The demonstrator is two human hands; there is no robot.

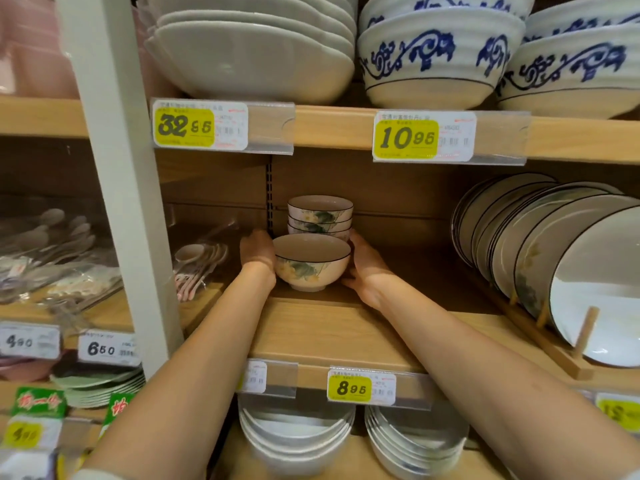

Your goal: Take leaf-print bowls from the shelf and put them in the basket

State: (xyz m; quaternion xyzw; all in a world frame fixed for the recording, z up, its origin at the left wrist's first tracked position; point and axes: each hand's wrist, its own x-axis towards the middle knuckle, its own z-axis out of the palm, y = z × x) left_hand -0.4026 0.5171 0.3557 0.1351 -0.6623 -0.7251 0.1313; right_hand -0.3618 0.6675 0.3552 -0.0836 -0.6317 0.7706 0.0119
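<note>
At centre frame, the left hand (pixel 258 252) and right hand (pixel 363 268) are cupping an upright bowl (pixel 311 265) between them on the shelf (pixel 329 327), equally near, stack (pixel 320 216) just behind.

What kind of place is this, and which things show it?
Probably a shop's tableware aisle: yellow price tags sit on the wooden shelf edges, blue-patterned bowls are stacked above, and plates stand in a rack near the leaf-print bowl that the left hand and right hand hold.

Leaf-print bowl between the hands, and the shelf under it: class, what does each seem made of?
Leaf-print bowl: likely glazed ceramic; smooth glossy cream surface, painted leaves, dark rim line. Shelf: light wood or laminate, matte; grain shows.
</note>
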